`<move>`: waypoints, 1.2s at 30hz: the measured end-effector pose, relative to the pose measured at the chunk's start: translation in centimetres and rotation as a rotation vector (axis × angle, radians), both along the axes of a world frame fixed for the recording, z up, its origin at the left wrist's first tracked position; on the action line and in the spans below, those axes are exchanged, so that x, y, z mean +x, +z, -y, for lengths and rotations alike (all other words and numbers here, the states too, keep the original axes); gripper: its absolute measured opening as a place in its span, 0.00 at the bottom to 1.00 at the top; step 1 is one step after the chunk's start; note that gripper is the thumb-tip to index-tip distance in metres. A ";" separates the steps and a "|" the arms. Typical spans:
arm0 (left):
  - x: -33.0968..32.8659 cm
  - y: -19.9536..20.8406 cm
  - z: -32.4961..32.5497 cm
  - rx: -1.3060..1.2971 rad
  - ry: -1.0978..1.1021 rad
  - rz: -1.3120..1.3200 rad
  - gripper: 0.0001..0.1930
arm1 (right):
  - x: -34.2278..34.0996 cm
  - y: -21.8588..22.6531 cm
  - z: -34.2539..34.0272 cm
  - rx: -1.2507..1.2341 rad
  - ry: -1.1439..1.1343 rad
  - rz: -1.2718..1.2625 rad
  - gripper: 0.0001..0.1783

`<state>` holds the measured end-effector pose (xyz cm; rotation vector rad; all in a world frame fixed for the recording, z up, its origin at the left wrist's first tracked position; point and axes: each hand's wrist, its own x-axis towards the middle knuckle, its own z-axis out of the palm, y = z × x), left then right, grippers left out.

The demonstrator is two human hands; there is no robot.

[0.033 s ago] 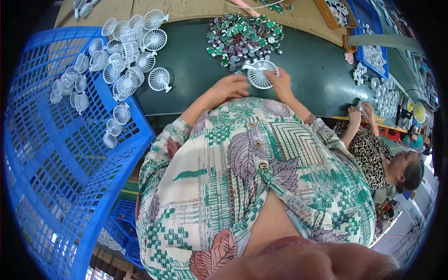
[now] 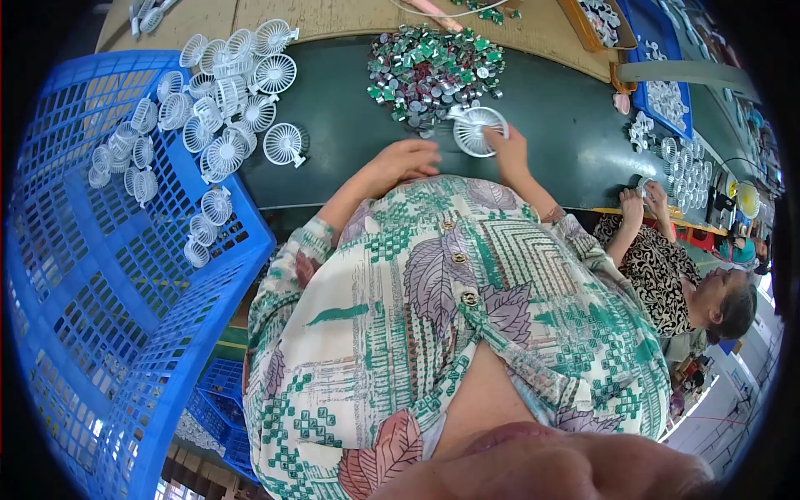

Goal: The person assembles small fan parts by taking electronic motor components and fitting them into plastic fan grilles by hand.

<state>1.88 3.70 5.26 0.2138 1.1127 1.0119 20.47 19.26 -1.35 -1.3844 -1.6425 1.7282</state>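
My right hand grips a white round fan housing by its right edge, thumb across the rim. The housing has radial slats and a short stub pointing to the upper left. It is held just over the dark green tabletop. My left hand hovers near the table's front edge, left of the housing and apart from it. Its fingers are loosely stretched and slightly blurred, with nothing visible in them. Just beyond the housing lies a heap of small motors with green circuit boards.
A tilted blue plastic basket stands at left. White fan housings spill from it onto the table. At right, a co-worker's hands are busy near rows of white housings. A blue tray and an orange bin hold small white parts.
My right hand has shifted slightly to the right with the fan housing, away from my left hand. The left hand has hardly moved.
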 end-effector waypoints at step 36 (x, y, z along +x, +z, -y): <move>-7.9 -5.9 8.0 -0.278 0.091 -1.760 0.10 | -13.0 -0.3 -6.2 0.546 0.150 0.441 0.43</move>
